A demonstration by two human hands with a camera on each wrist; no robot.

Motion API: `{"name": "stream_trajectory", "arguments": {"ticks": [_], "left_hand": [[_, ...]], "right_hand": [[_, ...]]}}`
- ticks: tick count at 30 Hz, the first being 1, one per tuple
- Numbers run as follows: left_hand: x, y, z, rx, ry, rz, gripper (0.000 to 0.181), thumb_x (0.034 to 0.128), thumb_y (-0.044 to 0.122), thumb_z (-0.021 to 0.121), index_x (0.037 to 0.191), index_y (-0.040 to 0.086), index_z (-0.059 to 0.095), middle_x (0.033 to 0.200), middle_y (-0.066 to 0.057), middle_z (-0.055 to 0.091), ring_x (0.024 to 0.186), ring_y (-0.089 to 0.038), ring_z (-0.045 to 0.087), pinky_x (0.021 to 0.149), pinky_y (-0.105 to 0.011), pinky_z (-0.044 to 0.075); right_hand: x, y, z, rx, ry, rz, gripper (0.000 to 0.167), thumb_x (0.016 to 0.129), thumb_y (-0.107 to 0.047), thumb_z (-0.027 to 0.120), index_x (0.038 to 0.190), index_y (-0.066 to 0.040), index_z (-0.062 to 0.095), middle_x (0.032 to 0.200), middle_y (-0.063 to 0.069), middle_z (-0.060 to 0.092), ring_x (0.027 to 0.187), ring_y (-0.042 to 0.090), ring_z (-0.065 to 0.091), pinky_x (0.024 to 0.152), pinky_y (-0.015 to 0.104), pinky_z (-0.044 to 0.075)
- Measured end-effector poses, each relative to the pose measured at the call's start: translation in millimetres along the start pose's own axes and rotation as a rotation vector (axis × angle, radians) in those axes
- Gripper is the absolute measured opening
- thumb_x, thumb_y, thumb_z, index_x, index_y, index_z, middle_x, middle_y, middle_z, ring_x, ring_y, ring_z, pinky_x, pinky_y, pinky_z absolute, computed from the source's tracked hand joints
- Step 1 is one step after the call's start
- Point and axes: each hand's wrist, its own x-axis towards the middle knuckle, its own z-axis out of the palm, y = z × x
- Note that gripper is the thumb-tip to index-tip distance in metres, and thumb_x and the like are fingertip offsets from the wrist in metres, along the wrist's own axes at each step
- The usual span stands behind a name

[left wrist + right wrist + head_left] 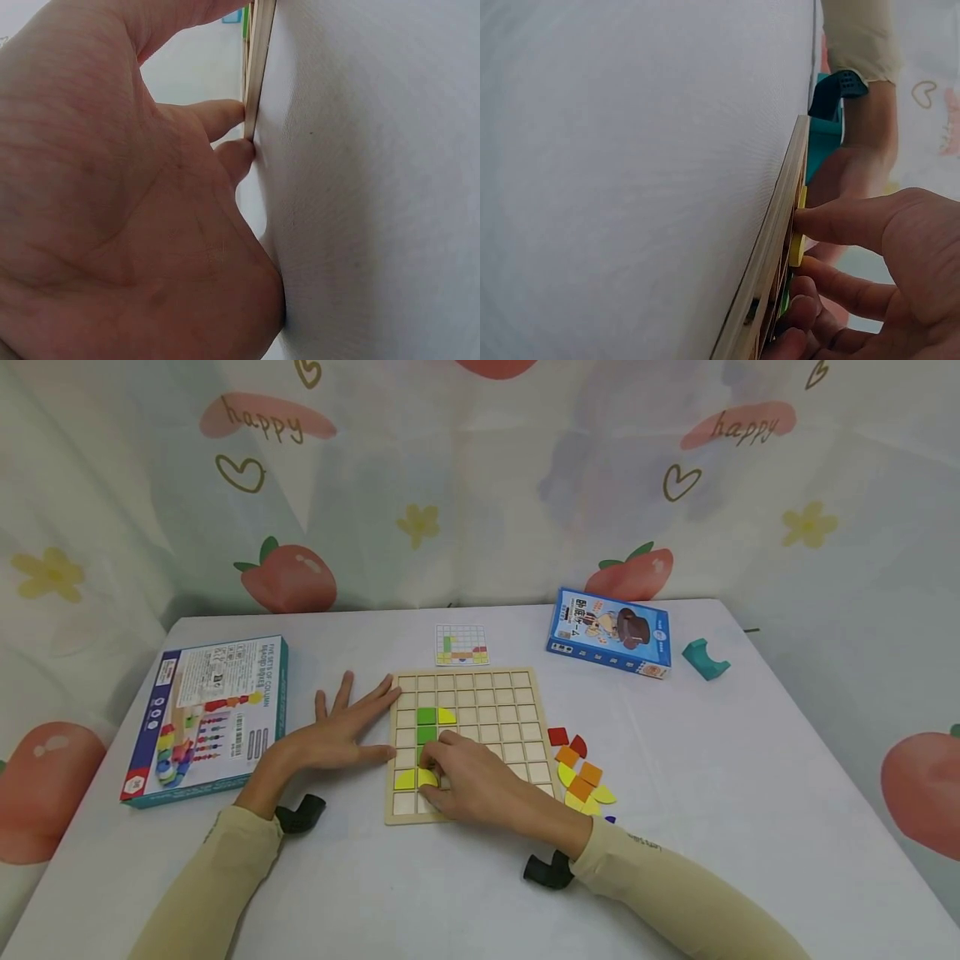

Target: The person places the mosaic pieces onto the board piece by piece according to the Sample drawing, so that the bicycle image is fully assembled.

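A wooden grid board [507, 714] lies on the table. My left hand [341, 735] is spread beside it, its thumb and fingertips touching the left edge. In the lower left of the grid, my right hand [480, 781] pinches a yellow quarter-circle piece [799, 249] between thumb and index finger. Another yellow quarter-circle piece [405, 779] sits in the cell to its left. Green square pieces [426, 717] run down one column above, partly hidden by the right hand. A third yellow piece [446, 717] is right of the top green one.
A small pattern card [461, 645] lies behind the board. Right of the board are loose red, orange and yellow pieces [590, 773]. A large box [217, 718] stands at the left, a blue box [611, 631] at the back right, with a teal curved block [705, 660] beside it.
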Motion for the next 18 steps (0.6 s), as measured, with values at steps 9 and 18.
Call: {"name": "stream_trajectory", "arguments": {"ticks": [9, 18], "left_hand": [[1.2, -0.8, 0.8, 0.008, 0.009, 0.007, 0.092, 0.0955, 0.048, 0.069, 0.171, 0.026, 0.021, 0.182, -0.003, 0.004, 0.161, -0.048, -0.029, 0.117, -0.081, -0.024], [0.5, 0.7, 0.8, 0.001, 0.008, 0.0, 0.092, 0.095, 0.046, 0.069, 0.171, 0.026, 0.022, 0.182, -0.003, 0.005, 0.161, -0.049, -0.029, 0.117, -0.081, -0.024]], "right_hand": [[0.2, 0.3, 0.2, -0.004, 0.003, 0.003, 0.024, 0.095, -0.026, 0.079, 0.114, -0.012, 0.074, 0.096, -0.001, 0.062, 0.08, 0.01, 0.054, 0.069, 0.02, 0.045], [-4.3, 0.7, -4.8, 0.004, -0.004, 0.028, 0.024, 0.095, -0.027, 0.078, 0.116, -0.014, 0.075, 0.101, -0.001, 0.065, 0.087, 0.011, 0.057, 0.076, 0.022, 0.05]]}}
